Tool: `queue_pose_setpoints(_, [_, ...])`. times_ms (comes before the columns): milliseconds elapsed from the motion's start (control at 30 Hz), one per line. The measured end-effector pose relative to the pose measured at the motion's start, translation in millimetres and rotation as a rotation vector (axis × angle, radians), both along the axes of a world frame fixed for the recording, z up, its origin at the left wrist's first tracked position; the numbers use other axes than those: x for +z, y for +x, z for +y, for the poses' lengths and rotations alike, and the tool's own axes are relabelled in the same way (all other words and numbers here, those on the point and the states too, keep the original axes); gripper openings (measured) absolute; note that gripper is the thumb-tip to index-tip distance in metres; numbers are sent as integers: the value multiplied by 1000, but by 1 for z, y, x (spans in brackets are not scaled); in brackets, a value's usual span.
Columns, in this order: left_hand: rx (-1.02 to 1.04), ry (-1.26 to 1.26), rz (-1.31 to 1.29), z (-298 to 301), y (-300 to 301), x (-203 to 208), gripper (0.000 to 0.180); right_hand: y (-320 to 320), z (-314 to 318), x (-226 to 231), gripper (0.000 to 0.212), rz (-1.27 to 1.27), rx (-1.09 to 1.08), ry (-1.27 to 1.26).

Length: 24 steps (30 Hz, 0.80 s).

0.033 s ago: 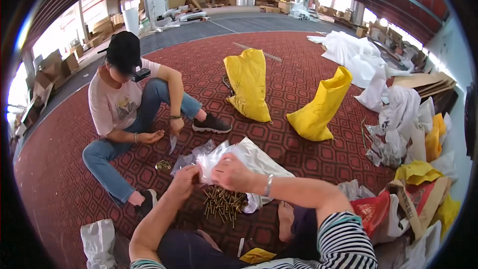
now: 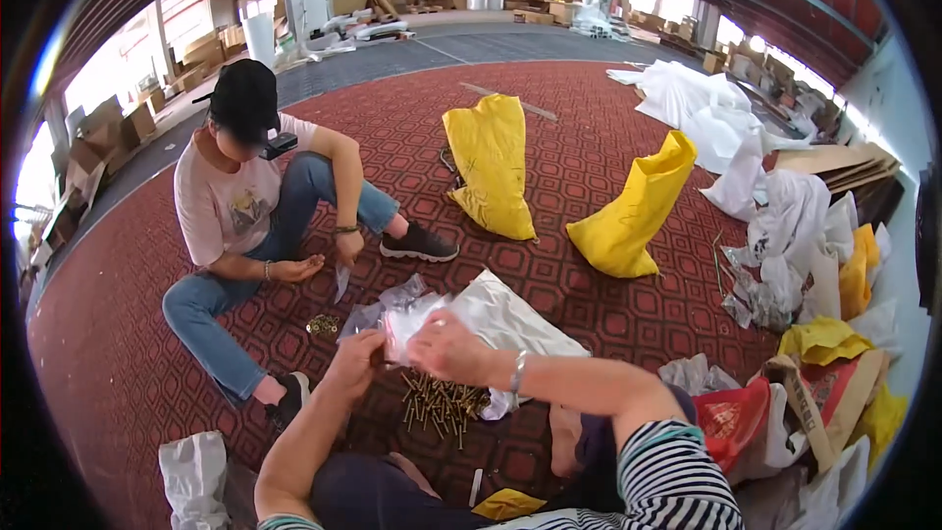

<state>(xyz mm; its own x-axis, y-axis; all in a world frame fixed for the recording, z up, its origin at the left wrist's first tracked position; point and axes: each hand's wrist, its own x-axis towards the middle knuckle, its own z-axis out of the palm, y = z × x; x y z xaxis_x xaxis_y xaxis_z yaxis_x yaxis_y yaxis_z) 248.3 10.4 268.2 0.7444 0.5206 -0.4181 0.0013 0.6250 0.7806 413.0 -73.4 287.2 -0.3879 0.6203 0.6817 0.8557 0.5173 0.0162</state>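
Note:
Between my hands is a small transparent plastic bag [image 2: 400, 326] with a reddish strip along its edge. My left hand [image 2: 355, 358] pinches its left side. My right hand [image 2: 449, 351] is closed at its right side, partly blurred by motion. Right below my hands, a heap of long brass-coloured bolts [image 2: 442, 410] lies on the carpet. More transparent bags [image 2: 378, 306] lie just beyond my left hand, and a white sack [image 2: 520, 314] spreads out behind my right hand. A small heap of brass-coloured rings or nuts [image 2: 322, 325] lies to the left.
A person [image 2: 245, 177] in a cap sits at the left, a small plastic bag [image 2: 341, 283] in one hand. Two yellow sacks [image 2: 491, 167] stand ahead on the red patterned carpet [image 2: 589, 314]. Heaped bags and cardboard [image 2: 785, 334] line the right side.
My right hand has shifted slightly left and down beside the bag. The plastic between my hands has changed shape a little; my left hand has barely moved.

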Motion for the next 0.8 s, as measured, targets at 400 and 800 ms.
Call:
queue_pose_setpoints(400, [-138,730,520,6,-159,-189,23,-145,42,-216,9,165,401,-261])
queue_pose_setpoints(800, [106,809,959,45,-215,-306,28,-224,17,-286,32,1168,144,-1894])
